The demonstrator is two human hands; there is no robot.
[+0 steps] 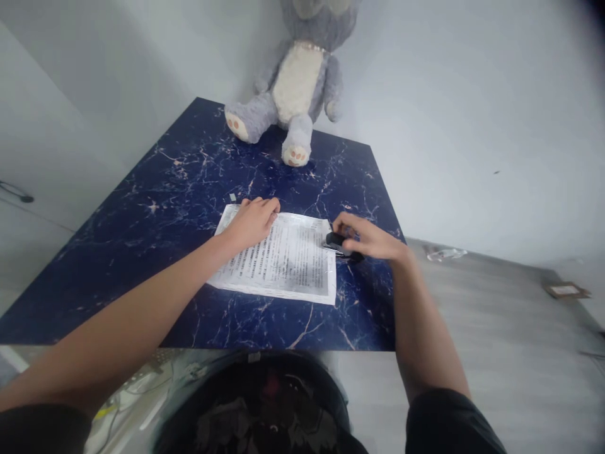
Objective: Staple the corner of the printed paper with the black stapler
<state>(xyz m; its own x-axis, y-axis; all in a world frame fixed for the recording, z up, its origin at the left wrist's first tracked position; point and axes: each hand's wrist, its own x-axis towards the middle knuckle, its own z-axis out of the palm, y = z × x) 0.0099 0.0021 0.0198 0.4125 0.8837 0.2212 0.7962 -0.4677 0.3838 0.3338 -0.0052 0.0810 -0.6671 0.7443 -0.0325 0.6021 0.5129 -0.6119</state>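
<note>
A printed sheet of paper point(293, 261), possibly the top of a thin stack, lies flat on the dark blue marbled table. My left hand point(255, 219) rests palm down on its upper left part, fingers loosely bent near the far edge and holding nothing. At the paper's right edge, my right hand point(366, 236) is closed around a black stapler point(336, 241). The stapler's front end overlaps the margin of the paper, and its back part is partly hidden by my fingers and in shadow.
A large grey and cream teddy bear point(297, 82) sits at the table's far edge against the wall. A tiny pale square point(232, 197) lies just beyond the paper. The table point(155, 208) ends close to my body; a brown object point(566, 290) is on the floor at right.
</note>
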